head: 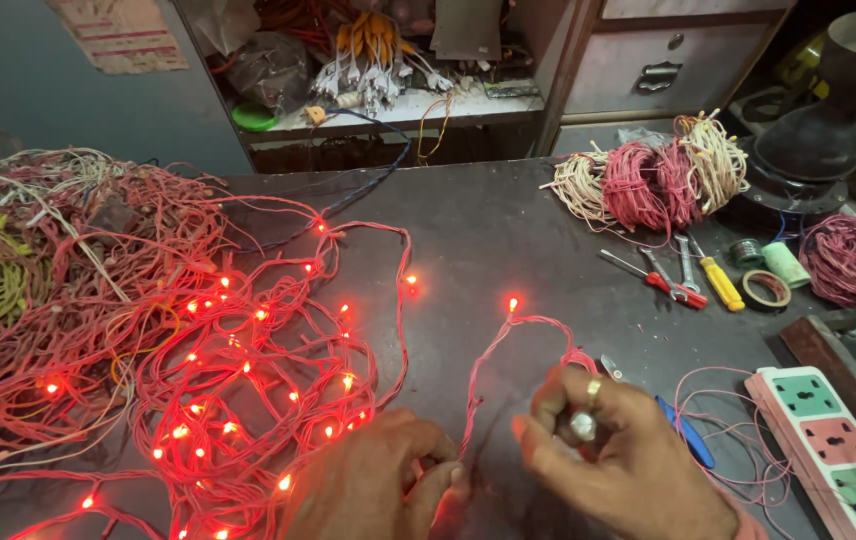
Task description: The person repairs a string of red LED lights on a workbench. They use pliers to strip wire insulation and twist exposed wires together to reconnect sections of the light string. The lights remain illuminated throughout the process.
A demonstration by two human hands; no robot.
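Both hands are pinching the lit red string lights at the near table edge, left hand gripping wire, right hand fingering a small bulb, so probably checking bulbs, next needing a careful twist.

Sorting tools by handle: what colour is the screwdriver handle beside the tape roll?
Yellow; the screwdriver shows best in the head view.

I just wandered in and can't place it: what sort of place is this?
Probably a small electrical repair workshop. A lit red string of lights sprawls over the dark workbench, with wire coils, a yellow-handled screwdriver and a power strip nearby.
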